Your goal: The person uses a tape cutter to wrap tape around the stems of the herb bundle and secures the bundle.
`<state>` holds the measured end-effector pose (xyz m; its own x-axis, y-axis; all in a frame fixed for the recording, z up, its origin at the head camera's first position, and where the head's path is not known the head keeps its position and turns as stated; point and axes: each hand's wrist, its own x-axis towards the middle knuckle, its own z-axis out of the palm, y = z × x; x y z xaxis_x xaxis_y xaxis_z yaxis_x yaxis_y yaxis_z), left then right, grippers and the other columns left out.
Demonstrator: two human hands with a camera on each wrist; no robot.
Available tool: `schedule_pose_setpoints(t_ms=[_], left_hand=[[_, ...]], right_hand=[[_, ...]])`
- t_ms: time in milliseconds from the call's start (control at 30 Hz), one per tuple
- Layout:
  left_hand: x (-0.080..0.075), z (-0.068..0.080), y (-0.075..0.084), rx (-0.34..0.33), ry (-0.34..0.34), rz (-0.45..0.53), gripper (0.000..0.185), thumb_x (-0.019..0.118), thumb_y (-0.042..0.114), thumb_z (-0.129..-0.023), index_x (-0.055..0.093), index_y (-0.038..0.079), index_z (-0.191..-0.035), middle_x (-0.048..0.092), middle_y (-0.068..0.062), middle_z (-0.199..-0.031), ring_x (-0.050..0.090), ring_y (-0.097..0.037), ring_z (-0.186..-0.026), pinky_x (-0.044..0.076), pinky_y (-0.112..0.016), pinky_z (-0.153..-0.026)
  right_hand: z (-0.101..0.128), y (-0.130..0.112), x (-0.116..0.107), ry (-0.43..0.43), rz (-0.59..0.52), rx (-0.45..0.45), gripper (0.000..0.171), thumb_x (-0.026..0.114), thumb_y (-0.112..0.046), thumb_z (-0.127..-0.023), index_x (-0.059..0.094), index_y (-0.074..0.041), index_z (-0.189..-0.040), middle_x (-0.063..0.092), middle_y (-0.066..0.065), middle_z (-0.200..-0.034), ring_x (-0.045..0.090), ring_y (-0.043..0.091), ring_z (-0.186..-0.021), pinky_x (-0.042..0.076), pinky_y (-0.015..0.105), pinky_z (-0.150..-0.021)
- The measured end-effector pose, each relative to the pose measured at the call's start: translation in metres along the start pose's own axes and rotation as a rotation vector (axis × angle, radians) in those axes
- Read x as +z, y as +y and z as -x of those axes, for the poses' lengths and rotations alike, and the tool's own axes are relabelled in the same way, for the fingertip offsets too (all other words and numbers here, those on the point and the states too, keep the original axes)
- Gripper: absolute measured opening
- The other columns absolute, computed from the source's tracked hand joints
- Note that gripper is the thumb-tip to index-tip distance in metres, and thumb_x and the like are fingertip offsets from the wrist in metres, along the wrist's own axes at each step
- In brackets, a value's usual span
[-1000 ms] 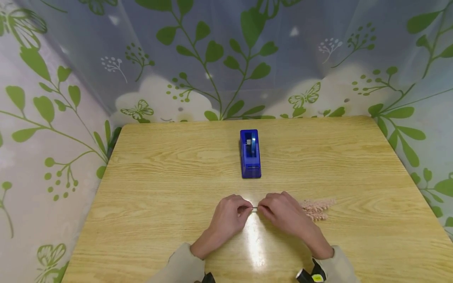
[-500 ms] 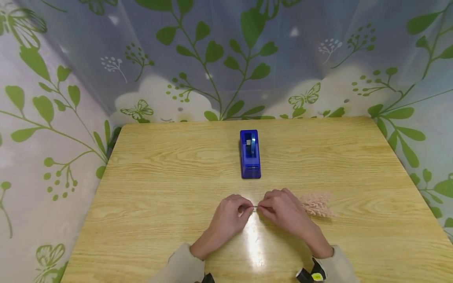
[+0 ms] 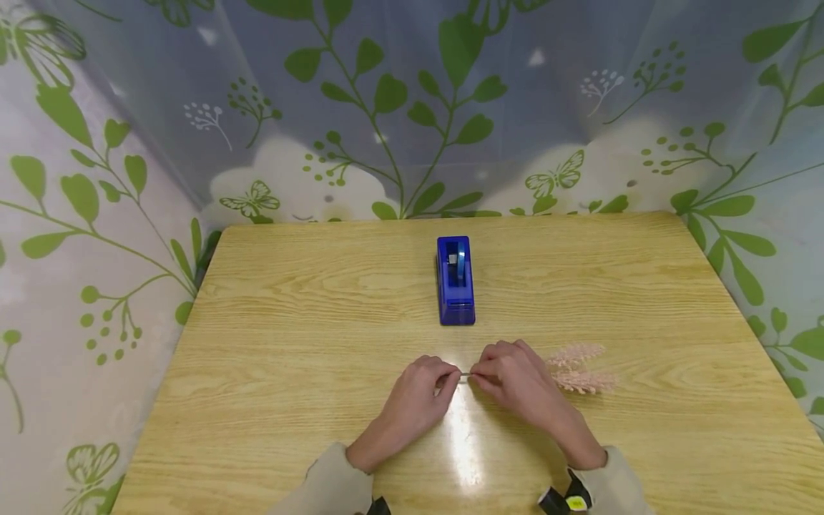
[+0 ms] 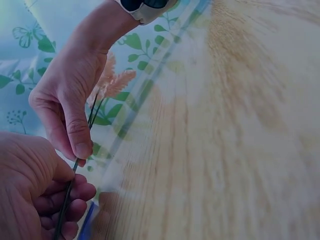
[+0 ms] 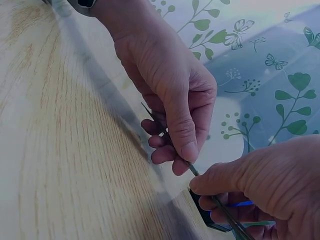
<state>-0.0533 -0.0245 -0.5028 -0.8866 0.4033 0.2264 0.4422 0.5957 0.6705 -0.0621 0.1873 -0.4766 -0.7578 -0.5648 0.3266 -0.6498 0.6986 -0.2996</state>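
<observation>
A pink artificial flower sprig [image 3: 582,381] with feathery heads sticks out to the right from behind my right hand [image 3: 518,379]. Its thin dark green stems [image 4: 65,202] run through both hands. My left hand [image 3: 418,390] pinches them between thumb and fingers, and the right hand does the same a short gap away. That gap shows a bit of stem [image 3: 466,374] over the table. In the right wrist view the stem end [image 5: 146,108] pokes out past the left hand's fingers, while the left wrist view has the flower heads [image 4: 111,82] beyond the right hand.
A blue tape dispenser [image 3: 455,304] stands on the wooden table [image 3: 309,300], just beyond the hands. Leaf-patterned curtains [image 3: 412,114] enclose the table at the back and both sides. Light sleeves [image 3: 337,479] and wrist-worn cameras are at the bottom.
The flower heads have turned and shifted, now spread into two sprays, one farther back than before. The right hand has edged slightly away from the body; the left hand is nearly still.
</observation>
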Motion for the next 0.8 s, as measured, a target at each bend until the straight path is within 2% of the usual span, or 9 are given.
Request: schedule_pose_setpoints(t_ms=[167,400,600,800], left_hand=[[0.0000,-0.0018,-0.0003,0.020,0.011,0.008,0.009,0.072,0.009,-0.097,0.081,0.006,-0.096,0.074,-0.001,-0.085,0.060,-0.010,-0.076,0.050,-0.021,-0.069],[-0.0007,-0.0035,-0.0014,0.057,0.030,0.023,0.008,0.073,0.005,-0.096,0.081,0.005,-0.095,0.076,-0.003,-0.087,0.065,-0.014,-0.079,0.053,-0.024,-0.072],[-0.0019,-0.0032,-0.0018,0.070,0.042,0.058,0.007,0.075,0.004,-0.094,0.081,0.005,-0.096,0.076,-0.003,-0.086,0.066,-0.015,-0.079,0.053,-0.024,-0.071],[-0.0011,-0.0034,-0.0024,0.089,0.047,0.071,0.007,0.075,0.003,-0.094,0.081,0.005,-0.096,0.076,-0.003,-0.087,0.067,-0.015,-0.081,0.054,-0.025,-0.074]], right_hand=[[-0.0004,0.0016,0.0023,0.030,0.005,-0.021,0.009,0.090,-0.011,-0.079,0.083,-0.015,-0.084,0.070,-0.008,-0.080,0.061,0.011,-0.073,0.040,0.026,-0.064],[-0.0014,0.0015,0.0033,0.027,-0.024,0.013,0.010,0.090,-0.011,-0.080,0.083,-0.016,-0.085,0.069,-0.008,-0.080,0.061,0.010,-0.073,0.043,0.027,-0.064],[-0.0018,-0.0008,0.0021,-0.044,-0.092,0.075,0.003,0.083,-0.013,-0.089,0.081,-0.013,-0.092,0.066,-0.008,-0.083,0.055,0.005,-0.072,0.051,0.031,-0.070],[-0.0008,-0.0031,0.0017,-0.100,-0.105,0.089,0.009,0.072,-0.014,-0.098,0.081,-0.012,-0.097,0.060,-0.010,-0.083,0.047,0.003,-0.069,0.046,0.026,-0.067]])
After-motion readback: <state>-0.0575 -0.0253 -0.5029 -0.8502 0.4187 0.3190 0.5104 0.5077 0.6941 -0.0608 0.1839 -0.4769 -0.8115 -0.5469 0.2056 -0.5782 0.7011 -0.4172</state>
